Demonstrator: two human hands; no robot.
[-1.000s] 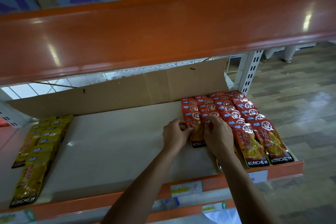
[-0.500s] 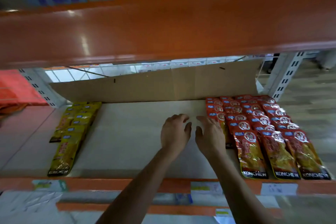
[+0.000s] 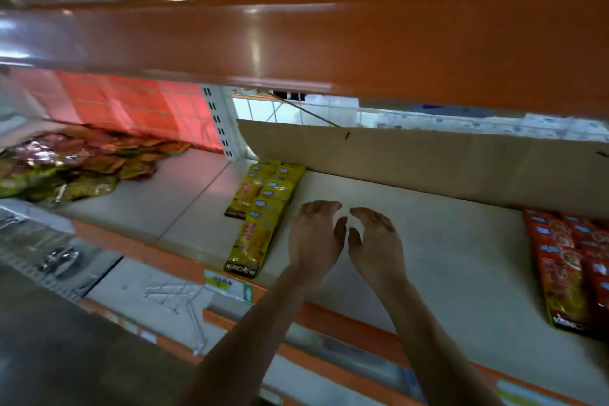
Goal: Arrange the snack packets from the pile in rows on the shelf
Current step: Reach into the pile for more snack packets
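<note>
Red foil snack packets (image 3: 566, 260) lie in overlapped rows at the right end of the pale shelf board (image 3: 461, 267). Yellow foil snack packets (image 3: 263, 208) form two rows further left, and the stretch between is unfilled. A loose pile of mixed packets (image 3: 82, 165) lies in the next bay, far left, so much seems left to do. Left hand (image 3: 316, 234) and right hand (image 3: 375, 241) hover over the bare middle, fingers loosely curled, holding nothing. A second ago both were at the red rows. They have since drifted left, and the view has swung toward the pile.
</note>
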